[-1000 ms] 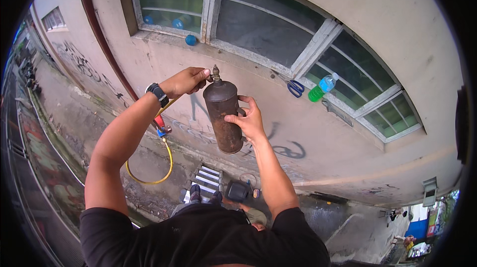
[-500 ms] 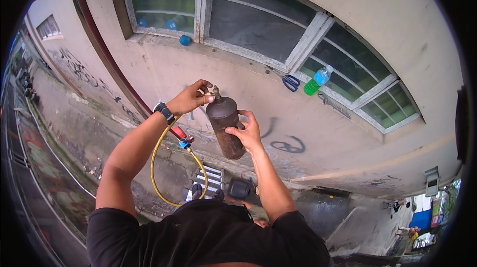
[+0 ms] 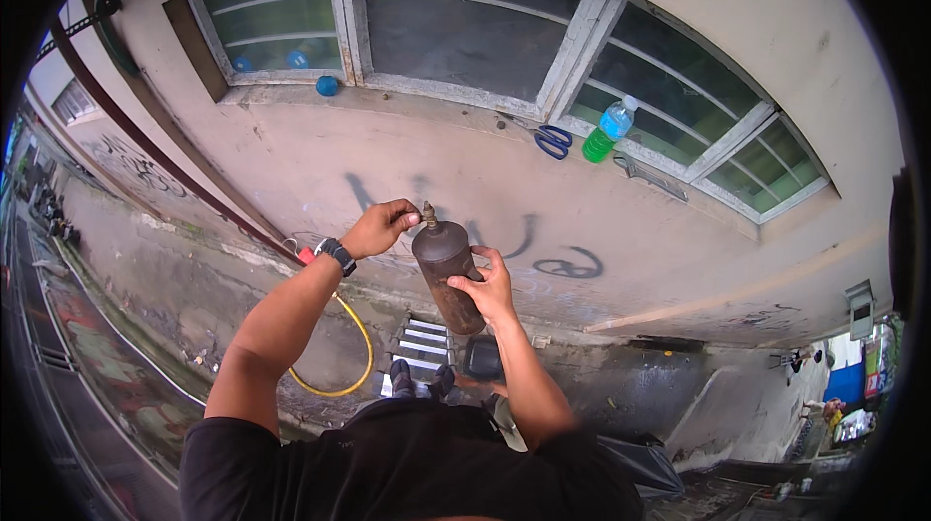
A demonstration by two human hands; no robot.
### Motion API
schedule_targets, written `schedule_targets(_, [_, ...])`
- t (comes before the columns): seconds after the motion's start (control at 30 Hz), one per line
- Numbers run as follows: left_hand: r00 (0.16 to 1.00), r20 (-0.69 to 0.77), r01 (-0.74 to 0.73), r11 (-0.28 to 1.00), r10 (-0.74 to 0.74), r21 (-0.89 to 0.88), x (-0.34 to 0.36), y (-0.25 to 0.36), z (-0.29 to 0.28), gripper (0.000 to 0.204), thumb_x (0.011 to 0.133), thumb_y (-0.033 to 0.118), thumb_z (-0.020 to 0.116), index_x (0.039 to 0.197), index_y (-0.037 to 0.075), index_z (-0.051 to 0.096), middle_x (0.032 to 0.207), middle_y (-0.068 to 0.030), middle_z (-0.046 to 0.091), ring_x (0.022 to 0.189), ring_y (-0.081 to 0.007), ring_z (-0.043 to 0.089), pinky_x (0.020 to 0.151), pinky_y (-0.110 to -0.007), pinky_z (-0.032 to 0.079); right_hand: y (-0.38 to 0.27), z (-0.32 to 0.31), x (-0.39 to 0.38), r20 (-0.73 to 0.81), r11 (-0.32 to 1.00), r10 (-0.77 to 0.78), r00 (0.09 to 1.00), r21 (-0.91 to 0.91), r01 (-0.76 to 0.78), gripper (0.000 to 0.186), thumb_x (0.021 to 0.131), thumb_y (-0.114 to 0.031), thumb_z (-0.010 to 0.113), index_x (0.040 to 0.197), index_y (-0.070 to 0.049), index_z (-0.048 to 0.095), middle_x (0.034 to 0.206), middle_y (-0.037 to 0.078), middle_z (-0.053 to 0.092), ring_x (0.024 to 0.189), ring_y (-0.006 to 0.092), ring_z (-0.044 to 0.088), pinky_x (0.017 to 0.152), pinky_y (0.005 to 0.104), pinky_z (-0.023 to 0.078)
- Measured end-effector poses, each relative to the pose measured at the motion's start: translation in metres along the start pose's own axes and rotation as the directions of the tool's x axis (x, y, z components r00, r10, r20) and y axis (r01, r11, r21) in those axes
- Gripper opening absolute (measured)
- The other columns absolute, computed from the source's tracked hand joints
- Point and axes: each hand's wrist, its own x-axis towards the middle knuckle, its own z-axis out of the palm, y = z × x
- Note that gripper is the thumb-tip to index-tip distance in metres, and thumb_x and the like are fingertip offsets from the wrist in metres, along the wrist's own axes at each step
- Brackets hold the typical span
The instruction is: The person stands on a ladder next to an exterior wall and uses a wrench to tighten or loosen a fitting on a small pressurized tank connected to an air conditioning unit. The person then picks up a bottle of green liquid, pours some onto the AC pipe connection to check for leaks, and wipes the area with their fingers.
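A brown, rusty metal cylinder (image 3: 448, 254) with a brass valve (image 3: 430, 215) on top stands slightly tilted in front of me. My right hand (image 3: 490, 290) is wrapped round its body, thumb on the near side. Beside the valve, my left hand (image 3: 386, 228) is closed, thumb and forefinger pinched together; whatever lies between the fingertips is hidden. A yellow hose (image 3: 369, 356) hangs in a loop below my left forearm, its upper part hidden by the arm. A red gauge-like part (image 3: 306, 255) shows just left of my watch.
Scissors (image 3: 554, 142) with blue handles, a bottle of green liquid (image 3: 608, 130), a wrench (image 3: 650, 178) and a blue round object (image 3: 327, 85) lie along the window ledge. Beneath me are a slatted platform (image 3: 424, 344) and a black container (image 3: 483, 358). A dark red pipe (image 3: 145, 133) runs down at left.
The view has shifted, and both hands with the cylinder sit a little lower. The hose no longer shows at my left fingers; its blue fitting is now out of sight and the red part appears left of the wrist.
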Motion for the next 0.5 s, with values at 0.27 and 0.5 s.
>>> schedule_targets(0.27, [0.993, 0.108, -0.041, 0.99, 0.056, -0.139, 0.007, -0.055, 0.041, 0.043, 0.11, 0.041, 0.059, 0.128, 0.002, 0.059, 0.105, -0.002, 0.062, 0.077, -0.0088, 0.049, 0.07, -0.025, 0.047, 0.039, -0.023, -0.012, -0.064, 0.998, 0.054, 0.996, 0.024, -0.053, 0.077, 0.079, 0.003, 0.089, 0.141, -0.001, 0.042, 0.104, 0.022, 0.078, 0.094, 0.0259, 0.077, 0.084, 0.037, 0.062])
schedule_targets(0.5, [0.882, 0.383, 0.399, 0.869, -0.276, -0.294, 0.027, -0.054, 0.042, 0.035, 0.106, 0.034, 0.068, 0.124, 0.005, 0.063, 0.098, -0.0007, 0.061, 0.085, -0.0085, 0.056, 0.071, -0.025, 0.045, 0.069, -0.04, -0.011, -0.1, 0.997, 0.079, 0.992, 0.021, -0.077, 0.077, 0.08, 0.002, 0.089, 0.141, -0.004, 0.043, 0.101, 0.021, 0.078, 0.093, 0.024, 0.077, 0.083, 0.0365, 0.062])
